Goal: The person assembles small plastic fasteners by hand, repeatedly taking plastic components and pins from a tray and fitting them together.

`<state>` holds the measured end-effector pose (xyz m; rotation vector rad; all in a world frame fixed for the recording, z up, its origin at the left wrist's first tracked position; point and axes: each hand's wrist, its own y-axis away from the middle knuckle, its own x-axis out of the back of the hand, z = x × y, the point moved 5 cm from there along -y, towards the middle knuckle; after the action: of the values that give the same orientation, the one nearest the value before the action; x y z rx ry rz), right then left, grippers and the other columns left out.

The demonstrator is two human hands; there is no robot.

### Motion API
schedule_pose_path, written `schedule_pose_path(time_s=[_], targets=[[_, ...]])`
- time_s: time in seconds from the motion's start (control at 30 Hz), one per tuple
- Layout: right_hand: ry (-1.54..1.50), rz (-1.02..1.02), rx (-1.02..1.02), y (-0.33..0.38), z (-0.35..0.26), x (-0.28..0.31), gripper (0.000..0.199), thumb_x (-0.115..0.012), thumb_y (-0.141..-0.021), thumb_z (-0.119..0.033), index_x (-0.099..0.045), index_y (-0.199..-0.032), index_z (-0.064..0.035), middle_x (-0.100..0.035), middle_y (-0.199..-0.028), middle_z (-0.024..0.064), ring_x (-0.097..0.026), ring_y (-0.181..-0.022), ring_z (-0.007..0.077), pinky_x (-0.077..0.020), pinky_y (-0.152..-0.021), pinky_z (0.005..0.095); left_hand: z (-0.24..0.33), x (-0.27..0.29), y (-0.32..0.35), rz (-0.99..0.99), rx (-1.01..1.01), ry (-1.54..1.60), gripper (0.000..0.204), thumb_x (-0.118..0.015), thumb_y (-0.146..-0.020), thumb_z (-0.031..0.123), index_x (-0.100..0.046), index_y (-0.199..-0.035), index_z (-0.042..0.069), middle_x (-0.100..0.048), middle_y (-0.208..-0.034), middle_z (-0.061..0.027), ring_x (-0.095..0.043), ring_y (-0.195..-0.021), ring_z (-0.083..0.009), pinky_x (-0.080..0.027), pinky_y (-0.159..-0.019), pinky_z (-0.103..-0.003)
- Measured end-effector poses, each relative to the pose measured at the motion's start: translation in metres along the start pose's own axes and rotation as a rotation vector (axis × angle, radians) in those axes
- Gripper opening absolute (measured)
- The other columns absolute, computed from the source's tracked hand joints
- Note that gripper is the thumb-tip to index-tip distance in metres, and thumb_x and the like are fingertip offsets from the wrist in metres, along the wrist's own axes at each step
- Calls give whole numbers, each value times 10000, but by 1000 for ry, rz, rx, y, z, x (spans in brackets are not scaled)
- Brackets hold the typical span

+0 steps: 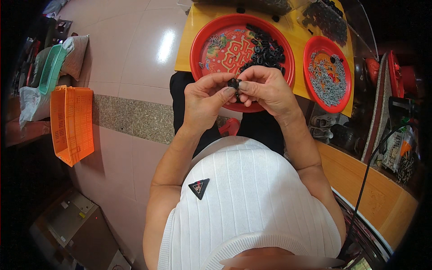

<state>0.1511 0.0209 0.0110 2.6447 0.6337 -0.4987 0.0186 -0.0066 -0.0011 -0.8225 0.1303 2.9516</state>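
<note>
The left hand (208, 95) and right hand (271, 91) both pinch a small black part (233, 83) lying directly between them, neither hand nearer. Its long axis seems to run fore and aft, though the grip hides much. Below is the red tray (195, 54); black pieces (266, 50) lie beyond the right hand.

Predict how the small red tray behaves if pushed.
The small red tray likely slides rather than tips: it is wide and shallow. Its loose grey pieces would probably shift, lying jumbled. Metallic-looking, they may make it heavy for its size.
</note>
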Motion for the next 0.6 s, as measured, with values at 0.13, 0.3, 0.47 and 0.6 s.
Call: schedule_pose_path(time_s=[0.13, 0.3, 0.47, 0.6], targets=[[-80, -81, -16, -3, 8, 4, 135, -613, -773, -50, -553, -875, 15, -575, -720, 45, -569, -593, 88, -495, -529, 191, -2, 0, 1, -39, -37, -57, 254, -600, -748, -47, -564, -999, -43, -612, -830, -110, -595, -669, -134, -511, -602, -228], [-76, -137, -31, -4, 10, 5, 135, -610, -773, -44, -527, -869, 1, -563, -745, 43, -571, -626, 88, -501, -562, 193, -3, -1, 0, -59, -47, -108, 241, -603, -744, -51, -574, -983, -40, -613, -820, -102, -593, -665, -131, -510, -586, -225], [-20, -174, -39, -10, 12, 8, 126, -606, -775, -42, -522, -859, -1, -555, -756, 39, -573, -650, 95, -504, -571, 200, -5, -7, -2, -46, -20, -194, 194, -565, -760, -76, -582, -949, -35, -611, -760, -61, -578, -673, -88, -481, -598, -194], [55, -190, -41, -13, 9, 10, 123, -600, -781, -49, -521, -862, 1, -558, -771, 50, -573, -664, 105, -506, -582, 207, -4, -7, -5, -58, -68, -278, 199, -563, -766, -74, -580, -959, -32, -611, -768, -66, -580, -684, -92, -480, -600, -196]])
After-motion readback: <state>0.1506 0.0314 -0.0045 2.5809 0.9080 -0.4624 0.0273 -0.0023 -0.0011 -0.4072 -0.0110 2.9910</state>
